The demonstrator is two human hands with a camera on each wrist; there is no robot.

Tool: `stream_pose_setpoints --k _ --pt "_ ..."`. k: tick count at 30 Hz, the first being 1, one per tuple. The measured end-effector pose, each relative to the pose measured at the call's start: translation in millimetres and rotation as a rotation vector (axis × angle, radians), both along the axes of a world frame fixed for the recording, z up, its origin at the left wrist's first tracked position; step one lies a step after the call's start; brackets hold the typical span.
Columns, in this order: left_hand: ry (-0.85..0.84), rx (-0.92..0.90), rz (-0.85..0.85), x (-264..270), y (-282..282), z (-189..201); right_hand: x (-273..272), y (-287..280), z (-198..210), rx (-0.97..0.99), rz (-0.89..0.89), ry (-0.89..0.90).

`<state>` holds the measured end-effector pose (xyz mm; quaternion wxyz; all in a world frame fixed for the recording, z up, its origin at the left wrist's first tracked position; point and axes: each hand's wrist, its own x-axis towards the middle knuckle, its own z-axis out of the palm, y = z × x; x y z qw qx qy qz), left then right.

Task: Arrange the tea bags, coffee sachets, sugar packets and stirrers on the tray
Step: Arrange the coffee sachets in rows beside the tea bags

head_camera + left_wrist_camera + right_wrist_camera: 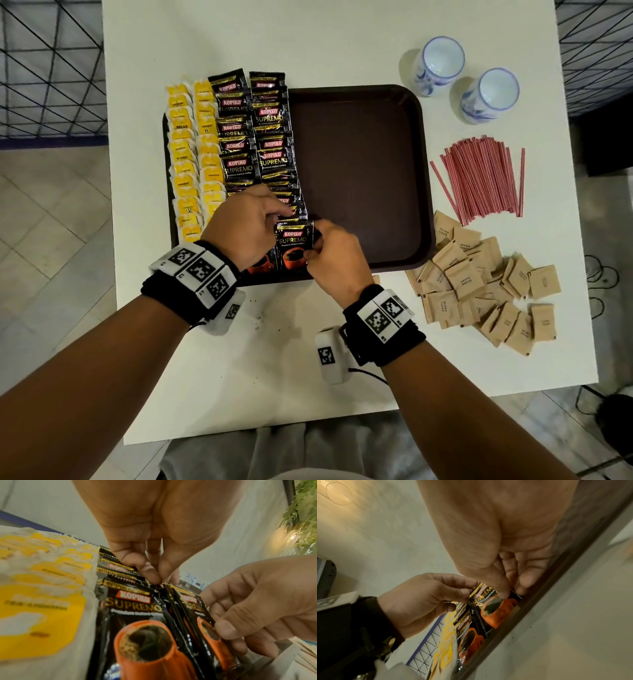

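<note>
Now both hands (284, 236) pinching one coffee sachet (294, 246) beside tray's (419, 164) bare right half.

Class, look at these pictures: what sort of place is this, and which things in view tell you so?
Probably a refreshment station being set up in an office or hospitality space, though that is uncertain. A white table holds a brown tray with rows of coffee sachets, two cups, and tiled floor lies below.

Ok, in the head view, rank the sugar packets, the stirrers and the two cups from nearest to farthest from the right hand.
1. Sugar packets: heaped on the table just right of the right hand.
2. Stirrers: bundle on the table, farther back right.
3. Cups: at the far right corner, past the tray.
</note>
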<state>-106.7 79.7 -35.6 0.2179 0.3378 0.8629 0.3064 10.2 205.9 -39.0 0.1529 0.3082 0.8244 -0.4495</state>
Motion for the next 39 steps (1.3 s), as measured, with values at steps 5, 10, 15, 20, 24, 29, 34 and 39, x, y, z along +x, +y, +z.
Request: stream_pose_setpoints --k 5,10,15,20,24,29,34,39 --pt "0.044 0.011 0.004 0 -1 2 1 -1 -1 -0.008 0.019 -0.005" --pt "0.044 -0.003 0.058 -4 0 6 -3 5 7 0.005 -0.008 0.055" --pt "0.058 -0.016 0.103 -2 -2 7 -6 4 4 -0.019 0.035 0.056" --pt "0.064 0.002 0.125 10 -5 14 4 13 6 0.037 -0.029 0.087" --pt "0.038 0.016 0.005 45 -15 15 40 39 9 0.122 -0.167 0.124" --pt "0.053 0.014 -0.036 87 -10 7 96 69 15 0.153 -0.238 0.051" --pt "0.088 -0.019 0.122 104 -18 -2 125 54 11 0.199 -0.204 -0.088" --pt "0.164 -0.122 0.216 112 -36 -6 123 41 -2 0.269 -0.097 -0.19"
